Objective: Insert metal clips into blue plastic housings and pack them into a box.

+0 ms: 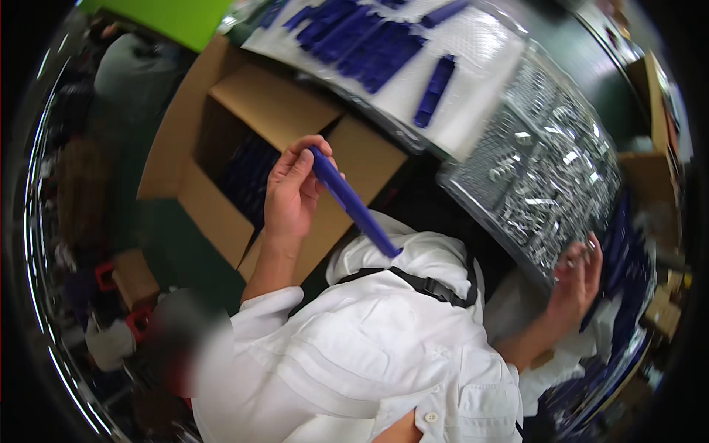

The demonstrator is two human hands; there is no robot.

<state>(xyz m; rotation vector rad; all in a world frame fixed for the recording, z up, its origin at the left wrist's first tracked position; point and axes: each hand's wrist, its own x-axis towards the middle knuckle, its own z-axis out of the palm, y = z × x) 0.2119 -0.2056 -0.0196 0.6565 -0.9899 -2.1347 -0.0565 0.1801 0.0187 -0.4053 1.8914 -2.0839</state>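
Observation:
My left hand is raised beside an open cardboard box, its thumb and fingers closed on one end of a long, narrow blue plastic piece. The piece slants down to the right, its free end in front of my white clothing. My right hand is at the near right edge of a clear plastic tray heaped with small shiny metal pieces. Its fingers are bent together and slightly blurred; a glint shows between them, but I cannot make out what they hold.
The open cardboard box at left contains several dark blue pieces. More blue pieces lie on a white padded sheet on the table. Further blue pieces are stacked at right, near another cardboard box. A green surface is at upper left.

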